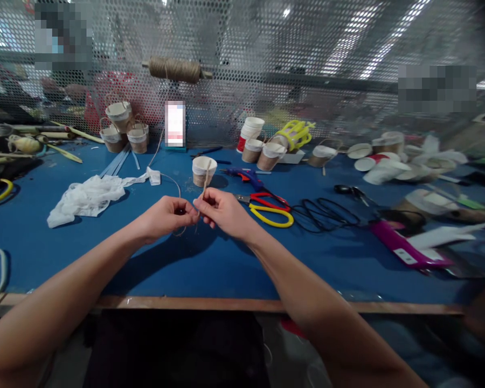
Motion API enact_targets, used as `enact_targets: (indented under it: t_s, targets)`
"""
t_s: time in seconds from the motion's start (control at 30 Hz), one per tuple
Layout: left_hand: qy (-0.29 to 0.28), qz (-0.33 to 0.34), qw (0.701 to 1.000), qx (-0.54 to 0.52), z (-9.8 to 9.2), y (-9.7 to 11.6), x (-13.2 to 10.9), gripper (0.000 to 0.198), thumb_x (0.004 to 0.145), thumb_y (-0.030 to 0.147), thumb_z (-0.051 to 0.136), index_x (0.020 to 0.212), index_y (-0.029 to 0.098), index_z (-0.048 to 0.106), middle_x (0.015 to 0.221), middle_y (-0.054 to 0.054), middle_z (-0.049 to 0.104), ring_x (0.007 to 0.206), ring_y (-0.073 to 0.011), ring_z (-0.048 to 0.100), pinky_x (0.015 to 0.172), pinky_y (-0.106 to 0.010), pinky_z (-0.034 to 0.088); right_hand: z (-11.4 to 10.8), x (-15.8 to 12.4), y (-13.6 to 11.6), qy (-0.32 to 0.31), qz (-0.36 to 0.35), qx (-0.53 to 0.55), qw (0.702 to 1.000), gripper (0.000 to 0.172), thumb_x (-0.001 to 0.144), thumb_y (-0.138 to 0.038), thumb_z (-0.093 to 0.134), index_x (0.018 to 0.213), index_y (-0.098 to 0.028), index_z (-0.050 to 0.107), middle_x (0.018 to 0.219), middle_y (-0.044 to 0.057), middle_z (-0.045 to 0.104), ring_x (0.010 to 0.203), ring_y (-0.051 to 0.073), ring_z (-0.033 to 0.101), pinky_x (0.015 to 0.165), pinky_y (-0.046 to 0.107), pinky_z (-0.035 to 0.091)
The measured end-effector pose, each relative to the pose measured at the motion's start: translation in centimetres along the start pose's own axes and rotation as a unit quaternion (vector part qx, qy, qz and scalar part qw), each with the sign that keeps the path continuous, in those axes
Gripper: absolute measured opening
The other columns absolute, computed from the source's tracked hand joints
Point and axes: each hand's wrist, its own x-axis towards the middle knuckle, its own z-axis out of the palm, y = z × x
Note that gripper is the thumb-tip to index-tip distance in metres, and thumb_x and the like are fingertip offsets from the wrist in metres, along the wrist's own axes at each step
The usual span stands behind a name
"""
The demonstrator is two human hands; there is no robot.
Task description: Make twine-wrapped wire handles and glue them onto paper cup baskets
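Observation:
My left hand (167, 216) and my right hand (222, 211) meet above the middle of the blue table (210, 264), fingers pinched together. Between them runs a thin brown twine (204, 188). One strand rises from my right fingers toward a paper cup (204, 170) wrapped in twine just behind the hands. Another strand arcs left from my left hand and climbs toward the twine spool (175, 69) hung on the mesh wall. A small loop of twine hangs below my left fingers.
Red and yellow scissors (267, 209) and a blue glue gun (246, 176) lie right of my hands, with a black cord (327, 213) beyond. White lace (89, 196) lies to the left. Twine-wrapped cups (123, 126) and white cups (253, 129) stand along the mesh wall. A phone (175, 124) leans there.

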Motion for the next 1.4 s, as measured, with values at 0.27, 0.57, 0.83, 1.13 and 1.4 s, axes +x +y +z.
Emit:
enact_targets:
  t_s: [0.27,0.57,0.83,1.13,1.4]
  targets:
    - [0.005,-0.003,1.0,0.024,-0.2,0.17,0.07,0.011,0.067,0.022,0.059,0.064,0.012,0.053,0.055,0.004,0.046,0.046,-0.0044,0.033,0.044,-0.021,0.022,-0.08,-0.23,-0.22,0.039,0.003,-0.082,0.996,0.023,0.081,-0.035,0.047,0.069,-0.017,0.046,0.048,-0.005,0.045,0.041,0.007,0.041,0.041,0.02,0.032]
    - [-0.01,-0.028,0.999,-0.03,-0.28,0.09,0.05,0.013,0.065,0.021,0.062,0.063,0.012,0.053,0.055,0.004,0.045,0.046,-0.0041,0.033,0.044,-0.02,0.022,-0.03,-0.11,-0.08,0.029,-0.006,-0.059,0.998,0.023,0.081,-0.035,0.048,0.067,-0.017,0.044,0.048,-0.005,0.045,0.041,0.007,0.043,0.042,0.02,0.034]
    - [-0.011,-0.038,0.997,-0.067,-0.36,0.05,0.16,0.012,0.063,0.019,0.063,0.063,0.012,0.054,0.052,0.005,0.045,0.042,-0.0028,0.031,0.04,-0.02,0.017,0.11,-0.16,-0.13,0.035,0.006,-0.01,0.999,0.024,0.078,-0.037,0.052,0.067,-0.018,0.043,0.048,-0.006,0.045,0.04,0.006,0.043,0.038,0.018,0.035]
    - [0.018,-0.041,0.995,-0.086,0.16,0.13,0.17,0.012,0.062,0.017,0.063,0.058,0.013,0.052,0.046,0.007,0.041,0.041,-0.0035,0.031,0.041,-0.021,0.017,0.31,0.04,0.14,0.043,0.02,0.021,0.999,0.026,0.076,-0.038,0.055,0.066,-0.018,0.042,0.048,-0.007,0.043,0.04,0.006,0.043,0.036,0.018,0.035]
    - [0.023,-0.025,0.994,-0.101,0.2,-0.21,0.31,0.012,0.062,0.019,0.062,0.06,0.013,0.053,0.052,0.005,0.046,0.042,-0.0029,0.032,0.043,-0.022,0.017,0.29,0.02,0.17,0.048,0.017,0.027,0.998,0.023,0.079,-0.035,0.049,0.067,-0.018,0.041,0.048,-0.007,0.043,0.04,0.006,0.043,0.036,0.017,0.035]
